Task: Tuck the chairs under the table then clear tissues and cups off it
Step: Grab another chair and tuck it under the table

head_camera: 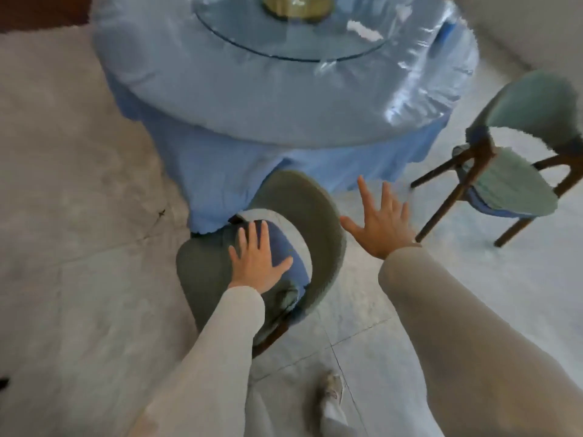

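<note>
Head view: my left hand lies flat, fingers spread, on the near chair, seat nosing under the table. Right hand open, empty, just right of its backrest. Second chair stands farther right.

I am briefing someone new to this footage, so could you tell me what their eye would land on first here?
The round table under its shiny blue cover fills the top, with a glass turntable at its centre. Below it, the left hand lies flat on the near chair, while the right hand hangs spread in the air beside it. A second chair stands pulled out at the right.
</note>
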Available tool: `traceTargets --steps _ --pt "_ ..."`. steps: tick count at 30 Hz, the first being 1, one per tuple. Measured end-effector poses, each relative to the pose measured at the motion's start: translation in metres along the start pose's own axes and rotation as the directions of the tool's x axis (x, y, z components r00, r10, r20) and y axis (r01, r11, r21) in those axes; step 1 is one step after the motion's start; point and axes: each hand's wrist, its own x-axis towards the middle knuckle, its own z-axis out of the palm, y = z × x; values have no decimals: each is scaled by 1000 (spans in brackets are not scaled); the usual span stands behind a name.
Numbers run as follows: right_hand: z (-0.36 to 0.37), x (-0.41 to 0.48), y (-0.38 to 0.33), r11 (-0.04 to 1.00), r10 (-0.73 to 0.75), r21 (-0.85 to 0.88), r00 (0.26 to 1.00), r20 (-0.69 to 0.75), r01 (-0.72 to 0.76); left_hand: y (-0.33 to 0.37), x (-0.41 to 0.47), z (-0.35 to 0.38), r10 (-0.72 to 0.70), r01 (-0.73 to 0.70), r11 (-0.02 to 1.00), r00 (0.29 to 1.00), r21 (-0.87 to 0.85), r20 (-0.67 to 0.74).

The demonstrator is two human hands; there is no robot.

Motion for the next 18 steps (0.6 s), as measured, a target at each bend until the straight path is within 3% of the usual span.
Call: traceTargets --steps 4,8,12,15,18 --pt "40 26 16 946 -313 -40 938 147 322 6 -17 65 -98 99 995 994 -32 38" --pt "68 72 31 712 -574 -263 756 316 651 16 -5 121 -125 127 991 991 -45 38" --pt "94 119 30 526 -609 -427 676 414 735 34 16 169 -159 181 969 978 -166 136" --pt "108 139 27 419 -649 -533 653 391 735 53 29 200 -147 199 953 963 -229 224" --pt "114 153 28 295 -745 -555 551 375 778 70 44 223 -168 249 898 956 -362 239"
